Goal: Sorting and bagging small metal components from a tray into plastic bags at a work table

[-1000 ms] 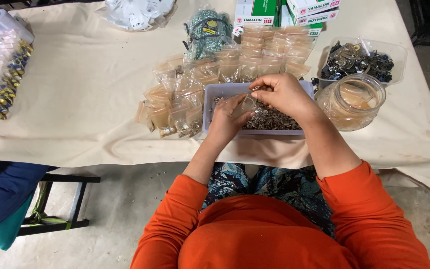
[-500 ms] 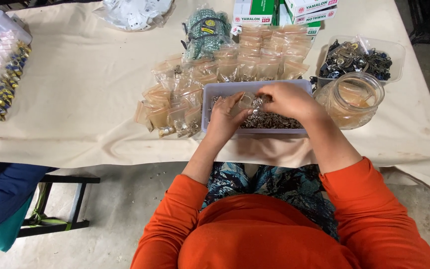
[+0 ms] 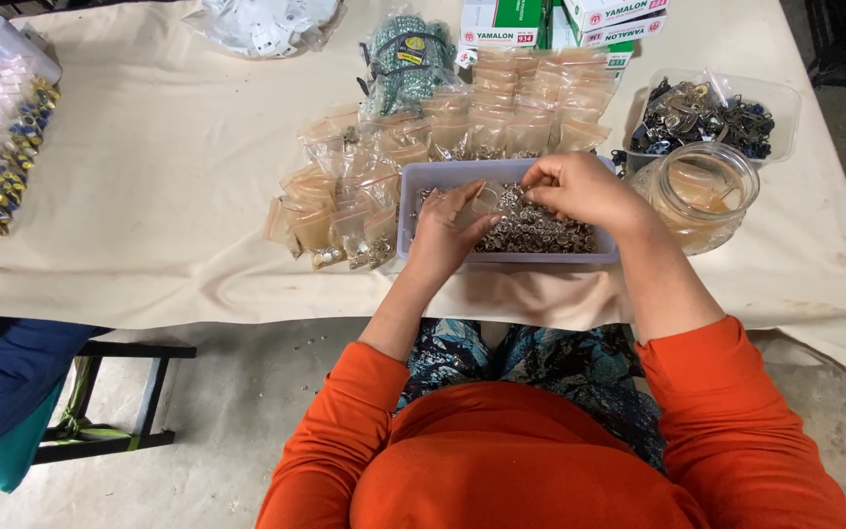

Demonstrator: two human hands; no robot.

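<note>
— What are the hands on?

— A small clear plastic bag [image 3: 485,201], held at the grey tray [image 3: 410,211] in the middle of the counter [image 3: 149,196]. The left hand [image 3: 447,233] pinches the bag open; the right hand [image 3: 580,191] has fingers closed, though on what I cannot tell.

— And the containers?

— The tray holds a heap of small silvery metal pieces [image 3: 540,230]. Right of it, a glass jar [image 3: 702,196] of tan stuff; behind that, a clear tub [image 3: 780,113] of dark hardware. Filled bags [image 3: 345,211] lie left.

Head camera looks steeply down, fairly near, over the table [image 3: 149,176].
</note>
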